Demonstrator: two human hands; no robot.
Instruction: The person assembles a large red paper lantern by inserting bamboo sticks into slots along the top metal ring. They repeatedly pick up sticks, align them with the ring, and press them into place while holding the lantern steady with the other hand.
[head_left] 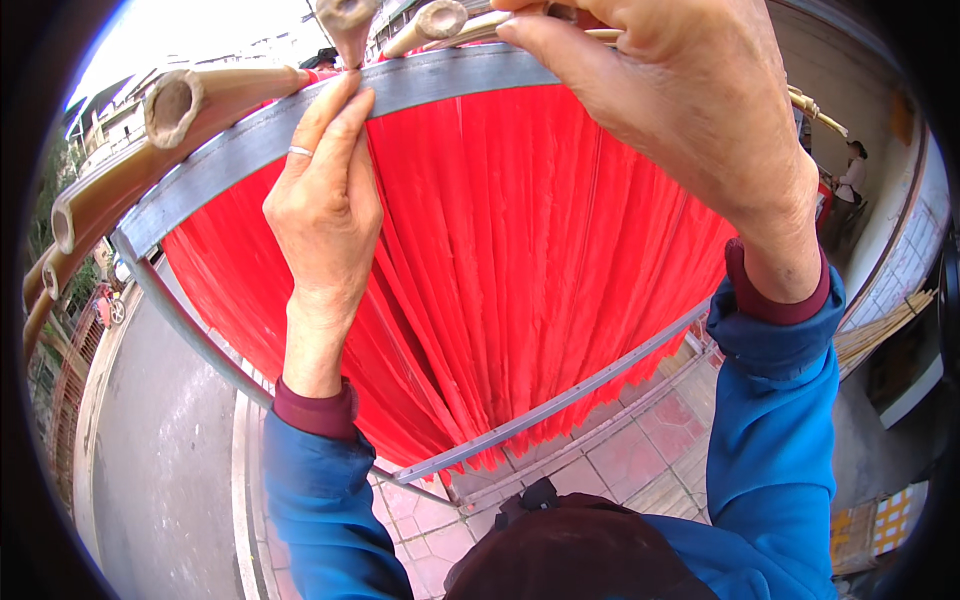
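Note:
Long red sheets (520,250), fabric-like and hanging in close folds, fill the space behind a grey metal rail (450,78). At the rail, my left hand (325,200) is raised with a ring on one finger. Its fingers are pressed together, the tips by a bamboo pole (346,25); its thumb is hidden, and I cannot make out what it pinches. My right hand (690,100) is higher up, at the top edge of the view. Its thumb and fingers close around another bamboo pole (562,12), which is mostly hidden.
More bamboo poles (175,108) lie across the rail at the left, their hollow ends toward me. A lower metal bar (560,400) crosses before the sheets. Beyond are a road (165,420), pink paving (625,460), and a person (852,175) at the right.

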